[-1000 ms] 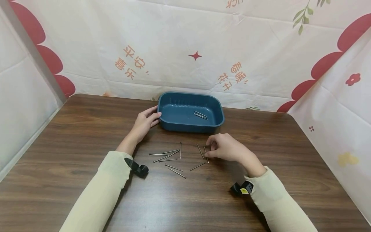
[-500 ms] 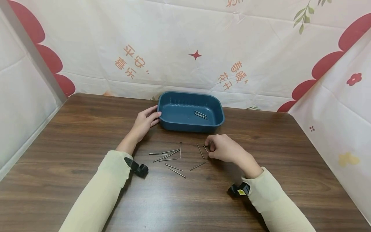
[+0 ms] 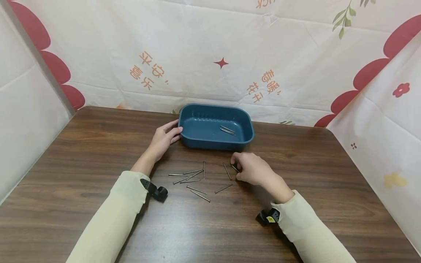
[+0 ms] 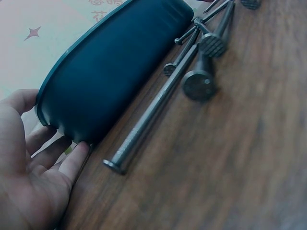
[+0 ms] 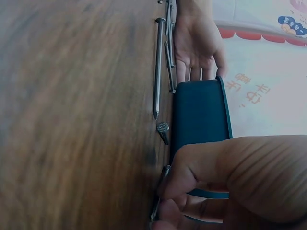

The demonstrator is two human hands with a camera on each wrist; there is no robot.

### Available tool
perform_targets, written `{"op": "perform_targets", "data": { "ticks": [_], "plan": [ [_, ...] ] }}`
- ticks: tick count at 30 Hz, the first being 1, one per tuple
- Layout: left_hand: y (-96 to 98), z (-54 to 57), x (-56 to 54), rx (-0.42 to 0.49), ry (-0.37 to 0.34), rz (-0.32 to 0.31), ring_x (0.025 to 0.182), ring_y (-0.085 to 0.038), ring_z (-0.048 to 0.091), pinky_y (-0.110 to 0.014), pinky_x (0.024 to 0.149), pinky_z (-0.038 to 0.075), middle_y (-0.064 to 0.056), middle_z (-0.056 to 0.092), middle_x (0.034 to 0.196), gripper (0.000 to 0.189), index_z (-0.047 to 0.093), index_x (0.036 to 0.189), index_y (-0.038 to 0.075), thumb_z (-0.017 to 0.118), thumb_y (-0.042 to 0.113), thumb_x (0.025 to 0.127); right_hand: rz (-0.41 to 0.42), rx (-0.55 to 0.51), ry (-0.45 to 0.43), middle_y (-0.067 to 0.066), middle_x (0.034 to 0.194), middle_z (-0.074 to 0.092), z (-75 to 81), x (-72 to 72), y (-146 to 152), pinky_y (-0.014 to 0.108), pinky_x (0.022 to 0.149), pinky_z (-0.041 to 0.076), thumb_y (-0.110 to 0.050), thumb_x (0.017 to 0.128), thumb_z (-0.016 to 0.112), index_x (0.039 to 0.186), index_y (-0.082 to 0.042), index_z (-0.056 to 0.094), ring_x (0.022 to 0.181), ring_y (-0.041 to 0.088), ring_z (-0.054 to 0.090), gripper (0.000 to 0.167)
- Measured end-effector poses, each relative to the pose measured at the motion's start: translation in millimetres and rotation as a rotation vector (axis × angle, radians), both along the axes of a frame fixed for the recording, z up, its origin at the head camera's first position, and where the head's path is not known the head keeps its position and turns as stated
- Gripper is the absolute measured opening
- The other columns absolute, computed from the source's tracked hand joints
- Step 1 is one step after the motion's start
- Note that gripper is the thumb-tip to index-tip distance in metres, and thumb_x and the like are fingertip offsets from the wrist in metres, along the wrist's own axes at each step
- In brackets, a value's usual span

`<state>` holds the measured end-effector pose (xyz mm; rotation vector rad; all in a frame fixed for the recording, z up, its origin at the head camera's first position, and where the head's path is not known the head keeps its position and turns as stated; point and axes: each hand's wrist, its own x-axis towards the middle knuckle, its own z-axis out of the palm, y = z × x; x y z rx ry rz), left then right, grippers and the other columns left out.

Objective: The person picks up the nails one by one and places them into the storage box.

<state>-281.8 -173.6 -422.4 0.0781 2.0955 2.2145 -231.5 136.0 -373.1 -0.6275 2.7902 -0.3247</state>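
Observation:
My left hand [image 3: 162, 141] holds the left end of a blue plastic bin [image 3: 215, 143], its thumb over the rim and its fingers against the outer wall. In the left wrist view the same hand [image 4: 41, 177] touches the bin [image 4: 115, 72]. My right hand [image 3: 254, 170] is low over the table in front of the bin's right end. It pinches a steel nail [image 3: 235, 168] between thumb and fingertips. In the right wrist view the fingers partly hide this nail [image 5: 155, 207]. Beside it lies another loose nail [image 3: 227, 171].
Several nails, one of them a nail [image 3: 200, 196] near the front, lie scattered on the brown wooden table [image 3: 98, 153]. A few nails [image 3: 227, 130] rest inside the bin at the right. A printed white cloth [image 3: 197, 44] hangs behind the table.
My right hand has shifted slightly left, and the nail at its fingertips has turned, with less of it showing. The left hand and the bin stay in place.

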Motion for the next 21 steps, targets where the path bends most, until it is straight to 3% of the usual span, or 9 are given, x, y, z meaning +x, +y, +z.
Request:
{"op": "perform_targets", "data": {
  "ticks": [21],
  "plan": [
    [-0.1, -0.6, 0.1, -0.011, 0.004, -0.002, 0.141, -0.029, 0.051, -0.027, 0.108, 0.051, -0.016, 0.04, 0.16, 0.057, 0.036, 0.157, 0.005, 0.054, 0.022, 0.105, -0.046, 0.056, 0.027, -0.002, 0.083, 0.059, 1.4, 4.5, -5.0, 0.028, 0.058, 0.043, -0.01, 0.077, 0.082, 0.102, -0.018, 0.064, 0.073, 0.015, 0.054, 0.032]
  ]
}}
